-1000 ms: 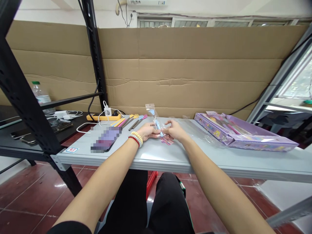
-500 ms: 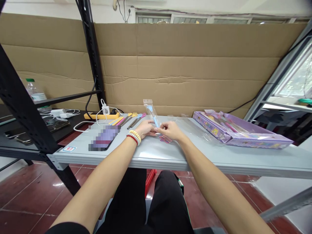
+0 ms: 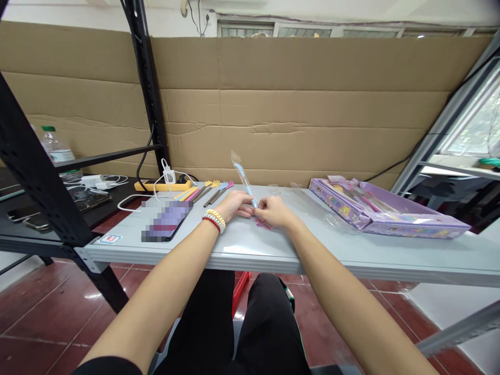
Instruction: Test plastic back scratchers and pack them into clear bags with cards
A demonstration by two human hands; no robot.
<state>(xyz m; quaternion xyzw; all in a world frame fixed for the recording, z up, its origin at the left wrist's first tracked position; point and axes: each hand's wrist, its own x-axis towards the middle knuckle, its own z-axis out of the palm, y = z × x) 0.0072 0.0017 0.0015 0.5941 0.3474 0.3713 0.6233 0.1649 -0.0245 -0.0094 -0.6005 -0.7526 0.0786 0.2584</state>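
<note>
Over the smooth grey counter [image 3: 253, 246], the left hand [image 3: 234, 205] curls its fingers around the low end of a slim blue pen [image 3: 246, 181], and the right hand [image 3: 273, 211] pinches there too, probably steadying its slippery clear wrapper [image 3: 235, 158]. A shallow purple box [image 3: 417, 230] sits right; fork-tipped pens [image 3: 214, 196] lie left (tidily side by side). Creased cardboard [image 3: 292, 78] stands behind.

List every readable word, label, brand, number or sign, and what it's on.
None legible. Printing or markings seen:
Sticker on the gray table, near-left corner: too small.
Bottle label: too blurred.
Purple box: patterned sides, any lettering too small.
Phone: pixelated over.
Pink printed piece by the right hand: too small, partly hidden.
</note>
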